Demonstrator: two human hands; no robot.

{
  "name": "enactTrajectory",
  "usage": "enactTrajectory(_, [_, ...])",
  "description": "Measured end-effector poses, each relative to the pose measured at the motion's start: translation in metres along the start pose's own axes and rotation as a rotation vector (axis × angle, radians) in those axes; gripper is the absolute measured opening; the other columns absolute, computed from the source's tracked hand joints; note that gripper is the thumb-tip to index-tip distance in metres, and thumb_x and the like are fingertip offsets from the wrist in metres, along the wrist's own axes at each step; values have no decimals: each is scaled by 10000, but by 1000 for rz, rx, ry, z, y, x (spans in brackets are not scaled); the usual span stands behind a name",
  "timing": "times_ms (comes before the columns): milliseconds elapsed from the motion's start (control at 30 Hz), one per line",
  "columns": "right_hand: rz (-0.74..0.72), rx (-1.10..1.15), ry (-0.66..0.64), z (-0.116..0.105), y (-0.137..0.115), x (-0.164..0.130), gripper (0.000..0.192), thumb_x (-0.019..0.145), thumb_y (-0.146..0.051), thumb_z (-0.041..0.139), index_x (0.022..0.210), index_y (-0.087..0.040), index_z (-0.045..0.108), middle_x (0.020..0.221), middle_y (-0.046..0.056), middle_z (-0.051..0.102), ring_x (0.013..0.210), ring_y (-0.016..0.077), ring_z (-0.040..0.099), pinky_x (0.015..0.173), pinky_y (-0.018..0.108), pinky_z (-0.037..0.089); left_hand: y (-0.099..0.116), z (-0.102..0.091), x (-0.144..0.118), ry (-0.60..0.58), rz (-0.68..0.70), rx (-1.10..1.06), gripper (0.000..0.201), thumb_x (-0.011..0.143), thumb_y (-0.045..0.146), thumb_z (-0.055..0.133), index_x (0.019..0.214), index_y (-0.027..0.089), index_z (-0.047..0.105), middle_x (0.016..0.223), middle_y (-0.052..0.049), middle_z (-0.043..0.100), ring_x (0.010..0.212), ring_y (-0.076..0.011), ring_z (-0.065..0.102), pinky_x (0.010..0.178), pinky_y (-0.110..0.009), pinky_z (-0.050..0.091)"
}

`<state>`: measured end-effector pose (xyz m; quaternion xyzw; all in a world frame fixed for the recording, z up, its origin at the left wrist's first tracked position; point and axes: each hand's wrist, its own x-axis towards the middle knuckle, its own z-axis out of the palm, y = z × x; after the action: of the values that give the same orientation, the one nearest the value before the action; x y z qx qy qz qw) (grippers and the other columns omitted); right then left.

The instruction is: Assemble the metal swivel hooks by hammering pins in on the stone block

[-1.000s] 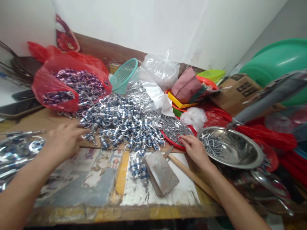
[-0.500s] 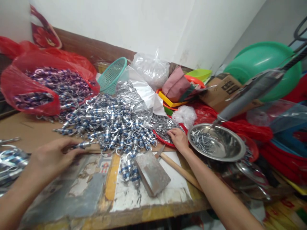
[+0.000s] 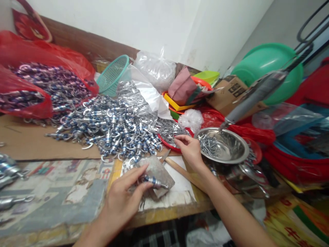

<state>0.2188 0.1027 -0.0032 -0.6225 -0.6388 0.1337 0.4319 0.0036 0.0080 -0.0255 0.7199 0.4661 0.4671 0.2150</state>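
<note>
My left hand (image 3: pixel 128 192) pinches a small silver-and-blue metal fitting (image 3: pixel 153 181) between thumb and fingers, its tip pointing right over a grey metal block (image 3: pixel 160 173). My right hand (image 3: pixel 189 149) is at the edge of a red tray (image 3: pixel 167 144) of small silver metal pieces (image 3: pixel 169 130). Its thumb and forefinger are pressed together, and whatever may be between them is too small to make out. Behind the block spreads a large heap of similar blue-and-silver fittings (image 3: pixel 110 127) with curved hooks. A wooden handle (image 3: pixel 183 171) lies right of the block, beneath my right forearm.
A steel bowl (image 3: pixel 241 151) with nail-like pins (image 3: pixel 207 145) stands on the right, under a grey-handled tool (image 3: pixel 246 103). More fittings fill a red plastic bag (image 3: pixel 38 111) at the left. A green basket (image 3: pixel 113 73) and a cardboard box (image 3: pixel 228 92) stand at the back.
My left hand has moved right with the fitting, from the cardboard to above the metal block. My right hand has risen slightly from the small pieces in the tray. The view has shifted right.
</note>
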Motion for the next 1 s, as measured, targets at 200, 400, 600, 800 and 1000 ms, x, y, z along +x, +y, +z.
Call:
enactTrajectory(200, [-26, 453, -209, 2, -55, -76, 151, 694, -148, 653, 841, -176, 669, 754, 13, 694, 678, 130, 651, 646, 228, 538, 3, 3, -7, 88, 16, -3, 216, 766, 220, 617, 951, 151, 703, 912, -83, 732, 818, -174, 691, 737, -226, 551])
enactTrajectory(400, [-24, 579, -234, 9, -64, -95, 111, 717, -123, 619, 812, -172, 652, 729, 15, 681, 612, 117, 640, 504, 173, 526, 6, 6, -8, 154, 107, 9, 207, 777, 167, 599, 952, 116, 698, 906, -97, 725, 826, -156, 684, 762, -193, 532])
enactTrajectory(600, [-9, 663, -250, 9, -64, -99, 187, 716, -48, 577, 816, -190, 647, 737, 7, 695, 638, 117, 653, 508, 167, 525, 10, 5, -8, 157, 113, 26, 211, 786, 171, 579, 935, 88, 703, 874, -114, 729, 798, -155, 687, 745, -185, 533])
enactTrajectory(800, [0, 706, -207, 8, -62, -104, 172, 729, -56, 596, 811, -202, 634, 738, 5, 704, 684, 123, 670, 615, 197, 545, 13, 4, -9, 115, 1, -28, 197, 782, 197, 579, 910, 135, 715, 883, -90, 736, 817, -161, 684, 764, -210, 532])
enactTrajectory(1000, [-232, 510, -165, 2, -60, -114, 263, 715, -125, 660, 959, -189, 587, 996, 84, 631, 923, 190, 628, 802, 314, 534, 17, 3, -6, 126, -240, -189, 121, 743, 251, 614, 782, 199, 717, 817, -38, 738, 771, -159, 681, 736, -226, 545])
